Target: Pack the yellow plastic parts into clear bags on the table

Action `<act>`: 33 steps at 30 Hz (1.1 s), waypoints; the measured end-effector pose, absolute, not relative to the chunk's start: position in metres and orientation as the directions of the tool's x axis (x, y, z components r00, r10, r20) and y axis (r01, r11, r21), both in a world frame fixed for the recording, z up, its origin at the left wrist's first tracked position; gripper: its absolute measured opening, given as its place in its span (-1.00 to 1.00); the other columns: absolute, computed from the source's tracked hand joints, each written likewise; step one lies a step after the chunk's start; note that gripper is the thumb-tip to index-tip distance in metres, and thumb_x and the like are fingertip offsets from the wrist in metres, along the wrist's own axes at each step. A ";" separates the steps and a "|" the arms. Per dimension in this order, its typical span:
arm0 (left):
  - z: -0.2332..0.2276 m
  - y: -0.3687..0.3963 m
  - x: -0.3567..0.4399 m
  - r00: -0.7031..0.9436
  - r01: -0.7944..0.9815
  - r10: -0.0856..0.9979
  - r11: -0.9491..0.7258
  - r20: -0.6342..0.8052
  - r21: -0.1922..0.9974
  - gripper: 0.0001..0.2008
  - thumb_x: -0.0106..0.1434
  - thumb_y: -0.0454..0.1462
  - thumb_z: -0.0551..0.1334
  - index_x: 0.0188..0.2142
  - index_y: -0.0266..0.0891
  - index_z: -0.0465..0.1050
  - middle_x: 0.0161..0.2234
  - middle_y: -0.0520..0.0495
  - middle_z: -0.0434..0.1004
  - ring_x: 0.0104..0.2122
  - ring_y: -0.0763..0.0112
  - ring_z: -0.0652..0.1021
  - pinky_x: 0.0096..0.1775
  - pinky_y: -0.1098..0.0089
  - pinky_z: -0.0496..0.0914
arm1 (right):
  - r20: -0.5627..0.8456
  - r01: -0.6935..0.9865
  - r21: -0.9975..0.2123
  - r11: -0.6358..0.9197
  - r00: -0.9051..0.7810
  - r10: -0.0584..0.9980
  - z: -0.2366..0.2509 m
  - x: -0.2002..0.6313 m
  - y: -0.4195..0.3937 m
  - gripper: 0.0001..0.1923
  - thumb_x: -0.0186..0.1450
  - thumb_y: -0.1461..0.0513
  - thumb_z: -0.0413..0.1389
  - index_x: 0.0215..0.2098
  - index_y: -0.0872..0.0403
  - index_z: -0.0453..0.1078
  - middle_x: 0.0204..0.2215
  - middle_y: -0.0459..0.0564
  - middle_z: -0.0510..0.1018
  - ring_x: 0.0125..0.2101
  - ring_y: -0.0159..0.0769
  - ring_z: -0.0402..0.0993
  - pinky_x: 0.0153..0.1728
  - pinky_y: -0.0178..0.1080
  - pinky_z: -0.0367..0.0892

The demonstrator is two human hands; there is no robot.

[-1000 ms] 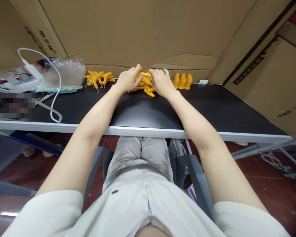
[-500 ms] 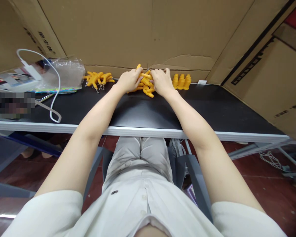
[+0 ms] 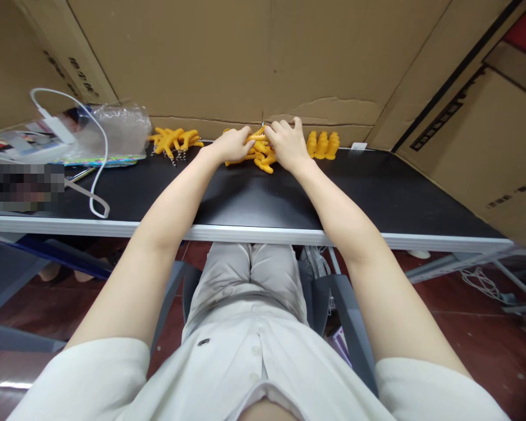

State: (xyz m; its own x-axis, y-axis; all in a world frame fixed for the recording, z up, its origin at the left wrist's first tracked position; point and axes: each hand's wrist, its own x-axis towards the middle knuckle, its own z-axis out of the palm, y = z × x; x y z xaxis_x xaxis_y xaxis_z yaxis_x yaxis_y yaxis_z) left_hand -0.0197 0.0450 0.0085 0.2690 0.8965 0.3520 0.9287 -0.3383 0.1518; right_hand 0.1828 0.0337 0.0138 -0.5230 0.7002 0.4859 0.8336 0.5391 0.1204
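My left hand (image 3: 233, 146) is closed, with its fingertips pinching a yellow rubbery piece (image 3: 258, 137) over a pile. My right hand (image 3: 290, 144) pinches the same piece from the other side with thumb and index finger; its other fingers are raised. Under both hands lies a pile of yellow branched pieces (image 3: 264, 164), partly hidden by them. Left of my hands is a second cluster of yellow pieces (image 3: 170, 139) with short metal chains hanging off. To the right several yellow knobbed pieces (image 3: 323, 146) stand upright in a group.
The black tabletop (image 3: 258, 202) has a silver front edge (image 3: 263, 234). Clear plastic packaging (image 3: 118, 131) and a white cable (image 3: 105, 140) lie at the left. Cardboard walls (image 3: 193, 58) close off the back and sides. A small white tag (image 3: 359, 146) sits at the back right.
My left hand has come down slightly, and the yellow tip that stuck up above it no longer shows. My right hand has shifted only a little, its fingers lifting.
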 end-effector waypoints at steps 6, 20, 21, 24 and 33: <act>0.010 0.038 -0.023 0.253 0.929 0.884 -0.336 0.393 0.157 -0.49 0.53 -0.12 0.15 0.40 -0.13 0.39 0.11 -0.35 0.67 0.19 -0.26 0.62 0.21 -0.07 0.47 | 0.505 0.814 0.058 0.578 -0.523 0.686 0.010 0.191 0.039 -0.55 0.49 0.29 -0.04 0.30 0.11 0.40 0.26 0.34 0.56 0.31 0.17 0.44 0.38 0.26 0.16; 0.017 0.023 -0.009 0.219 0.943 0.881 -0.302 0.420 0.142 -0.40 0.47 -0.13 0.10 0.46 -0.13 0.34 0.18 -0.45 0.62 0.26 -0.49 0.55 0.22 -0.28 0.39 | 0.502 0.847 -0.023 0.532 -0.450 0.739 0.009 0.191 0.049 -0.71 0.51 0.23 0.05 0.09 0.01 0.55 0.13 0.17 0.72 0.20 0.14 0.59 0.28 0.23 0.35; 0.017 0.025 -0.009 0.218 0.940 0.877 -0.307 0.427 0.150 -0.40 0.46 -0.15 0.11 0.45 -0.13 0.35 0.16 -0.43 0.63 0.25 -0.48 0.55 0.22 -0.27 0.39 | 0.518 0.849 0.002 0.528 -0.453 0.726 0.010 0.191 0.048 -0.71 0.52 0.25 0.03 0.10 0.02 0.54 0.12 0.17 0.71 0.20 0.13 0.58 0.28 0.23 0.35; 0.012 0.034 -0.013 0.227 0.922 0.853 -0.343 0.469 0.177 -0.43 0.44 -0.19 0.15 0.42 -0.10 0.39 0.06 -0.35 0.67 0.23 -0.37 0.59 0.23 -0.18 0.42 | 0.543 0.867 0.084 0.491 -0.453 0.707 0.012 0.189 0.043 -0.68 0.51 0.31 0.01 0.12 0.05 0.53 0.12 0.19 0.71 0.20 0.10 0.58 0.31 0.21 0.33; 0.007 0.058 -0.021 0.258 0.881 0.838 -0.408 0.481 0.239 -0.55 0.43 -0.09 0.21 0.25 -0.10 0.52 -0.10 -0.23 0.68 0.11 -0.25 0.65 0.16 -0.13 0.50 | 0.527 0.869 0.173 0.465 -0.480 0.702 0.019 0.184 0.032 -0.55 0.61 0.33 -0.23 0.17 0.12 0.48 0.14 0.26 0.65 0.27 0.13 0.50 0.39 0.30 0.17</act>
